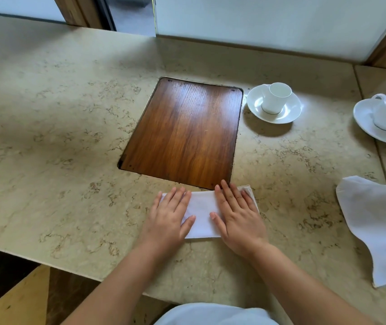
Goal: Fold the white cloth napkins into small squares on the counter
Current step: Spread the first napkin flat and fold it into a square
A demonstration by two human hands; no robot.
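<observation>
Left hand [172,213] flat, palm down, fingers straight and close together, pressing on the left part of the folded napkin [201,213]; grips nothing. Right hand [235,213] same, flat with fingers extended, pressing the right part, thumb pointing in toward the left thumb. Bare strip of cloth shows between the two hands.

Folded napkin is a white rectangle on the marble counter [58,137], near the front edge, just in front of the wooden inset panel [185,132]. Long axis runs left to right, tilted slightly so the right end sits a bit further from the person. Far right corner shows a hemmed edge past the right fingertips, close to the panel's near right corner. Near edge straight, visible between the wrists.

Second napkin [379,228] lies unfolded and rumpled well to the right, its edges wavy, one corner toward the counter's front edge. Apart from the folded one.

Cup and saucer [274,103] just right of the panel's far corner; another cup and saucer [384,118] at the right frame edge, partly cut off. Both well behind the napkins.

Open counter: broad bare stretch to the left of the hands, narrower gap between the folded napkin and the rumpled one
</observation>
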